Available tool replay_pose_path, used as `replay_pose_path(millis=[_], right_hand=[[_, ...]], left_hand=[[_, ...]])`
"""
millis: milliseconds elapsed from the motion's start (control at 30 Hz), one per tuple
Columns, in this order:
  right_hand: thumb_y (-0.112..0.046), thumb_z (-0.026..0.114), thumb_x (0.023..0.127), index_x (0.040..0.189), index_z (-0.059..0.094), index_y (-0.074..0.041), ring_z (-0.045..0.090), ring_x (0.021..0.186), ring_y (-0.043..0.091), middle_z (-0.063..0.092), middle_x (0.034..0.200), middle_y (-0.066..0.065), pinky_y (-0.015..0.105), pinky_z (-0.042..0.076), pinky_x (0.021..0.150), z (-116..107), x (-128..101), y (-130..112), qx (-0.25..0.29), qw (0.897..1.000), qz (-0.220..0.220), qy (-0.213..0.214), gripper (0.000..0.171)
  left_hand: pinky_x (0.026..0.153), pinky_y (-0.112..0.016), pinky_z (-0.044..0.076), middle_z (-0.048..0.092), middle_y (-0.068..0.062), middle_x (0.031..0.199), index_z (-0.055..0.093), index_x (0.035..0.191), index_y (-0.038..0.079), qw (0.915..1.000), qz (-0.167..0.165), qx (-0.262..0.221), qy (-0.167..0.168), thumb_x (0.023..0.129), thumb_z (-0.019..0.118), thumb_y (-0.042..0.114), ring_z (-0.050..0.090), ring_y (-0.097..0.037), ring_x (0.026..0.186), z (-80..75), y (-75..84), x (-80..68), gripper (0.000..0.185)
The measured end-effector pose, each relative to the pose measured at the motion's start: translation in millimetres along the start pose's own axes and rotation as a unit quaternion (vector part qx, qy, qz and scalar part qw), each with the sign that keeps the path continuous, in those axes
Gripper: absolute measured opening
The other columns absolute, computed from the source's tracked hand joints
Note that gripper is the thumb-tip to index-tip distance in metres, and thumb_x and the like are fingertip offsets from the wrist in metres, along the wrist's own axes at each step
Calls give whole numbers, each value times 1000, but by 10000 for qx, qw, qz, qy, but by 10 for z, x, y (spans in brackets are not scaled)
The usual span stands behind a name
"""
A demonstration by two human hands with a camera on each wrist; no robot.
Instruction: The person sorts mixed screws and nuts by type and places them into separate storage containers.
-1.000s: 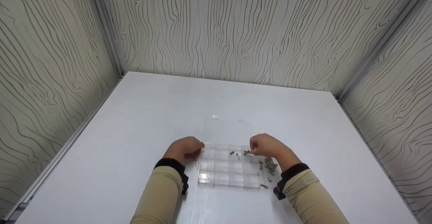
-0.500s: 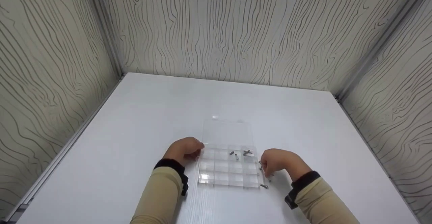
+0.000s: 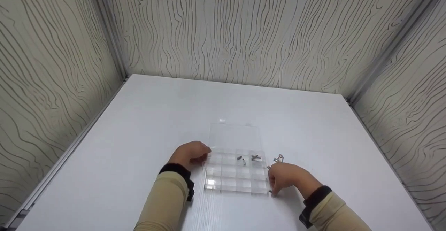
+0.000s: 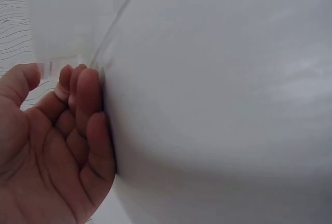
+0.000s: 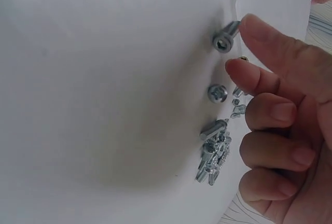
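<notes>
A clear plastic compartment box [image 3: 229, 170] lies with its lid [image 3: 234, 136] folded back. My left hand [image 3: 191, 152] holds its upper left corner; in the left wrist view clear plastic shows between thumb [image 4: 31, 76] and fingertips. My right hand [image 3: 287, 175] is low at the box's right side. In the right wrist view its thumb [image 5: 259, 32] is right at the shank of a hex socket bolt [image 5: 223, 41], the index fingertip [image 5: 238, 71] apart from it. Several bolts [image 3: 255, 157] lie in the upper right compartments.
A heap of small bolts and screws [image 5: 212, 151] lies on the white table [image 3: 156, 112] beside the right hand, with a single screw [image 5: 218, 93] nearer the thumb. The right hand partly covers the heap in the head view. Patterned panels [image 3: 223, 32] stand around the table.
My right hand has let go of a bolt in the upper right compartment, moved out right, then down toward the bolt near the box's lower right corner. The left hand has stayed.
</notes>
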State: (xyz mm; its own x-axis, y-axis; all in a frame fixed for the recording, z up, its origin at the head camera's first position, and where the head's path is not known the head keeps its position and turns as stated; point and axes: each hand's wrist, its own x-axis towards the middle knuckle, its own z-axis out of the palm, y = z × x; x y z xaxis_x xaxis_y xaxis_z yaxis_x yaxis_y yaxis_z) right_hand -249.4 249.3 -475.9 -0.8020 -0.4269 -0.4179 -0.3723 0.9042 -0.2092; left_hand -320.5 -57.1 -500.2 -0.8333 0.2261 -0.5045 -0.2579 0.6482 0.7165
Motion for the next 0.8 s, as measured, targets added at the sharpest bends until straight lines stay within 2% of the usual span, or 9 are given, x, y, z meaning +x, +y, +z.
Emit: replay_pose_path(millis=[200, 467, 700, 800], right_hand=[[-12, 73, 60, 56, 56, -16, 44, 50, 12, 49, 55, -5, 27, 37, 47, 38, 22, 0, -28, 9998, 210, -58, 18], [-6, 69, 62, 58, 56, -14, 43, 50, 12, 48, 55, -6, 27, 36, 46, 31, 20, 6, -89, 9998, 158, 19, 16], [-3, 65, 61, 56, 51, -15, 42, 50, 9, 45, 54, -7, 26, 35, 46, -108, 31, 57, -203, 9996, 51, 168, 19], [-4, 65, 63, 57, 53, -16, 43, 51, 10, 47, 55, -6, 26, 36, 48, -198, 45, 73, -175, 9994, 257, 157, 18]], left_hand=[[55, -31, 41, 56, -5, 62, 59, 68, 7, 9999, -27, 117, 67, 86, 46, 32, 50, -18, 55, 5, 4, 20, 34], [56, -30, 41, 56, -5, 64, 60, 70, 6, 9999, 20, 168, -33, 87, 45, 32, 49, -17, 55, -6, 8, 1, 34], [57, -30, 41, 55, -5, 64, 60, 72, 5, 9997, 131, 193, -81, 88, 44, 32, 48, -17, 55, -14, 15, -33, 34], [56, -30, 40, 54, -4, 62, 59, 71, 5, 9996, 179, 208, -79, 88, 44, 31, 47, -17, 54, -12, 17, -34, 34]])
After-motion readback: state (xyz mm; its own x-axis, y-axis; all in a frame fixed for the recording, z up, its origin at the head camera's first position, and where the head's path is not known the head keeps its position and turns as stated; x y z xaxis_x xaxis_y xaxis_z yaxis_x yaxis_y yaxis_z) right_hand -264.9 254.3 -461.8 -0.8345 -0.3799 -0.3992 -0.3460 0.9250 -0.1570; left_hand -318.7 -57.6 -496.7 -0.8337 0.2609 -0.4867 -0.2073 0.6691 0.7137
